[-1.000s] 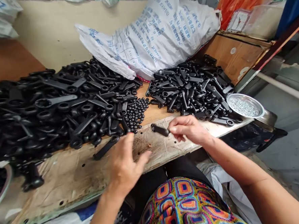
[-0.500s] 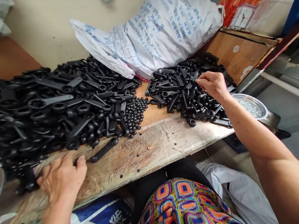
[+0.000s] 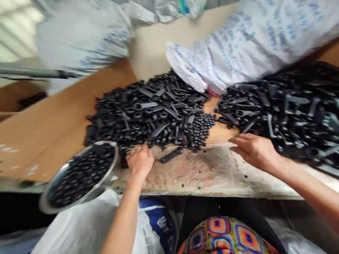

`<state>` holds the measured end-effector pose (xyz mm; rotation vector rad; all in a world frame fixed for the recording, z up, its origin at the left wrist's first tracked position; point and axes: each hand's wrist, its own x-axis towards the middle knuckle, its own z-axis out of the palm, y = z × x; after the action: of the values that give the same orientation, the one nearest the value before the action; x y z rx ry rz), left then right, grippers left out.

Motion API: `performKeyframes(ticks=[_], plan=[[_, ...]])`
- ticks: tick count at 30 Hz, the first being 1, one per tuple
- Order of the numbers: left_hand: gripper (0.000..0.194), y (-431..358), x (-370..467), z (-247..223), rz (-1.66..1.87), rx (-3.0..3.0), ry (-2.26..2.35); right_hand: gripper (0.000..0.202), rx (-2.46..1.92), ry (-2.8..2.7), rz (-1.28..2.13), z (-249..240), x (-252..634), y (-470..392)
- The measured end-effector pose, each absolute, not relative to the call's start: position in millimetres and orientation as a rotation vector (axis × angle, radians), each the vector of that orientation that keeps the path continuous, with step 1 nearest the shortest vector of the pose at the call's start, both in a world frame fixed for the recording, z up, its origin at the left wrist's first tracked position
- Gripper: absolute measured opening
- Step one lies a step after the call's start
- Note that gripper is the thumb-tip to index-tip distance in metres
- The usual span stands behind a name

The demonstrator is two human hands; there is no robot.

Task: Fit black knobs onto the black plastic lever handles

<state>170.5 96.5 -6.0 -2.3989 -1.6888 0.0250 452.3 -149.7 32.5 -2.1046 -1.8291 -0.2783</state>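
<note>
My left hand (image 3: 139, 159) rests at the front edge of a heap of black plastic lever handles (image 3: 145, 105), its fingers loosely spread over the board and their tips blurred. Beside it, one loose lever handle (image 3: 171, 155) lies on the worn board. My right hand (image 3: 255, 150) hovers over the board, left of a second heap of black handles (image 3: 295, 111). Its fingers and thumb are drawn together; whatever sits between them is too small to make out. Small black balls (image 3: 200, 131) are gathered between the two heaps.
At the left, a metal bowl (image 3: 113, 151) full of small black pieces sits tilted at the bench edge. A white printed sack (image 3: 239, 46) lies behind the heaps, with another white sack (image 3: 83, 32) back left. The wooden bench (image 3: 212, 170) ends in front of my lap.
The view has swung left, bringing the bowl into sight. My right hand has come away from the right heap toward the middle; my left hand stays by the left heap's front edge.
</note>
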Motion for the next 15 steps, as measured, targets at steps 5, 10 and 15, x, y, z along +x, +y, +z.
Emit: performKeyframes(ticks=[5,10,15], plan=[[0.037,71.3,144.9,-10.0,-0.164,-2.335,-1.617,0.017,-1.899,-2.321,-0.202,15.4,401.8,-79.9],[0.034,54.1,122.2,-14.9,-0.171,-2.353,-1.669,0.028,-2.142,-2.314,-0.3,11.4,376.1,-53.7],[0.035,50.1,110.7,-23.0,-0.241,-2.382,-1.682,0.03,-2.147,-2.303,-0.212,-0.7,377.4,-56.7]])
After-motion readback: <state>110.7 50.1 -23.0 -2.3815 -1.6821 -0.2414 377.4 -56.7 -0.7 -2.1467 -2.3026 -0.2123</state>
